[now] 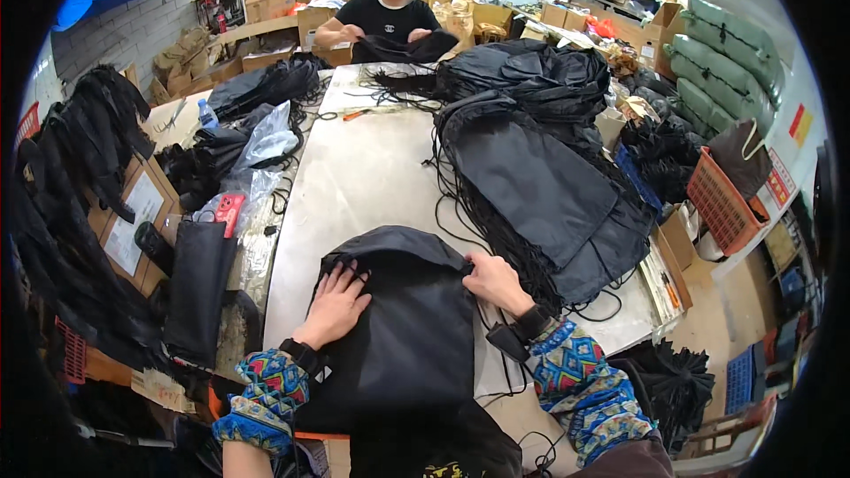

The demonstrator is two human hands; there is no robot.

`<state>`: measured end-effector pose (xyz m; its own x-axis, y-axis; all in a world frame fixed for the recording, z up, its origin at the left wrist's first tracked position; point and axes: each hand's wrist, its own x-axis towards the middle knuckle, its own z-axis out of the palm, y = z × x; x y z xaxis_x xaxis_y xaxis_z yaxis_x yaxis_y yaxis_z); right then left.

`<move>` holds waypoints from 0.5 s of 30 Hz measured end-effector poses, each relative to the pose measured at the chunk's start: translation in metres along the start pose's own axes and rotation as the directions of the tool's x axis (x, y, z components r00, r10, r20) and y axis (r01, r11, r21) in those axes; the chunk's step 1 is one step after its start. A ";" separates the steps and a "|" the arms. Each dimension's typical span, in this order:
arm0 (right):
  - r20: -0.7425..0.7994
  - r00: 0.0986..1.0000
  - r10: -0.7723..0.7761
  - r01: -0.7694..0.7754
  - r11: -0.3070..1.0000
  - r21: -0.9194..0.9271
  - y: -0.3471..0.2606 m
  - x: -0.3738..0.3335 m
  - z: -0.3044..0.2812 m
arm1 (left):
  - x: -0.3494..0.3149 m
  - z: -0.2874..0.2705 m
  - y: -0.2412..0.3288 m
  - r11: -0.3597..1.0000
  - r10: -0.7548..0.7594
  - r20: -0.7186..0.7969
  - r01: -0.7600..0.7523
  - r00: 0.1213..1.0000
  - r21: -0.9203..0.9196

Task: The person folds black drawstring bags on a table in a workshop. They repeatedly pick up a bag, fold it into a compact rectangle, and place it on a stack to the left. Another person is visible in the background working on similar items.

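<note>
Here the black, flat fabric drawstring bag (pixel 403 319) lies on the grey metal table top (pixel 363 177) right in front of the person, its gathered mouth pointing away toward the table's middle. The left hand (pixel 335 305) rests palm down on the bag's left upper part, fingers spread and flat on the cloth. The right hand (pixel 496 283) sits at the bag's upper right corner, fingers curled in at the edge; whether they pinch cloth or cord I cannot tell. Both wrists wear dark bands over bright patterned knit sleeves (pixel 580 381).

Just beside the right hand, a large heap of the same black bags (pixel 540 186) spreads across the table's right half, with thin black cords (pixel 460 204) trailing loose from it toward the bag in hand. On the left edge lie a crumpled clear plastic wrapper (pixel 261 146) and a dark folded pouch (pixel 197 288). Across the table another person in a black shirt (pixel 385 18) handles dark cloth.

The likely trouble is those loose cords: they run close to the right hand, so a pull on this bag could snag one and drag neighbouring bags off the heap. The thin fabric may also bunch under the flat left palm if it slides.
</note>
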<state>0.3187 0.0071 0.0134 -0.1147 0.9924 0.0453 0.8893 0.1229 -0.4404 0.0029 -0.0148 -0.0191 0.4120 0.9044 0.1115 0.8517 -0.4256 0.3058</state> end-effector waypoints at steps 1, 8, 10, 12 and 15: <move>0.047 0.999 -0.010 0.008 0.999 0.037 -0.002 -0.008 -0.009 | -0.001 -0.002 0.001 1.000 -0.022 0.014 0.023 1.000 -0.011; -0.281 0.926 -0.250 0.208 0.963 -0.172 -0.006 -0.023 0.014 | -0.006 0.002 0.001 0.997 -0.023 -0.077 0.028 0.997 0.066; -0.209 0.965 -0.162 0.098 0.954 -0.284 -0.005 -0.024 0.011 | -0.011 0.003 -0.003 0.995 -0.043 -0.108 0.053 0.993 0.088; -0.209 0.955 -0.209 0.068 0.844 -0.533 0.014 -0.026 0.012 | -0.015 0.003 -0.008 0.992 -0.083 -0.118 0.094 0.990 0.089; -0.313 0.916 -0.253 0.023 0.809 -0.587 0.022 -0.032 -0.019 | -0.020 0.003 -0.014 0.986 -0.140 -0.109 0.148 0.984 0.071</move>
<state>0.3502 -0.0213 0.0188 -0.1917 0.8807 0.4332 0.9768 0.1284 0.1713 -0.0161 -0.0270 -0.0286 0.2505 0.9531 0.1701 0.9241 -0.2878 0.2514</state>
